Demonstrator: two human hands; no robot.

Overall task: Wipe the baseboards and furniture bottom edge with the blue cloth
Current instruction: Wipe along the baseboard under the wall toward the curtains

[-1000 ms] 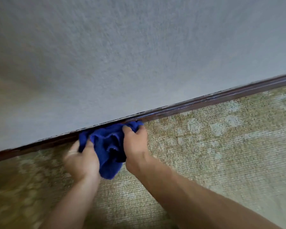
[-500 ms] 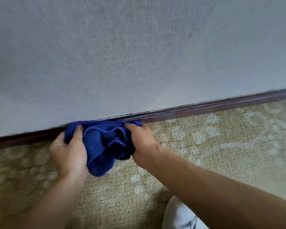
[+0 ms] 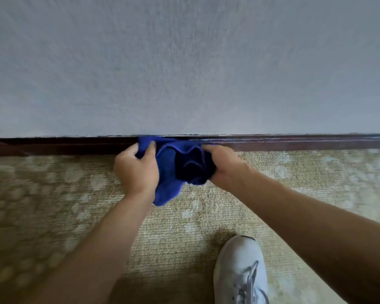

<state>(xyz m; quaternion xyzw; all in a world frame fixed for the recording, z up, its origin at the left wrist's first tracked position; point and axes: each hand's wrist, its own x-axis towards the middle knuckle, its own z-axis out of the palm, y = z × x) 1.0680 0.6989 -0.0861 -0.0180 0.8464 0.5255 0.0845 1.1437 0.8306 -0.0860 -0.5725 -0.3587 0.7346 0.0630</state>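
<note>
Where the wall (image 3: 184,62) meets the floor, one dark brown baseboard (image 3: 305,143) runs straight across the whole view, and one blue cloth (image 3: 170,172) is bunched against its top edge near the middle. Two hands hold that cloth. The left hand (image 3: 136,170) has its grip curled round the cloth's left side, thumb pinching a fold, its knuckles touching the lower face of the board. The right hand (image 3: 226,167) has its grip closed on the cloth's right side, fingers tucked under the folds and reaching up to the board. Between the two hands the cloth sags in loose, dark pleats, and one corner hangs down over the carpet (image 3: 53,205) below the left wrist.

To the left of the hands the baseboard is bare all the way to the edge of the view; to the right it is bare as well, with a pale, scuffed line along its upper lip. Patterned beige carpet lies open on both sides of the arms. One white shoe (image 3: 239,270) with laces stands on the carpet under the right forearm, well apart from the board and the cloth.
</note>
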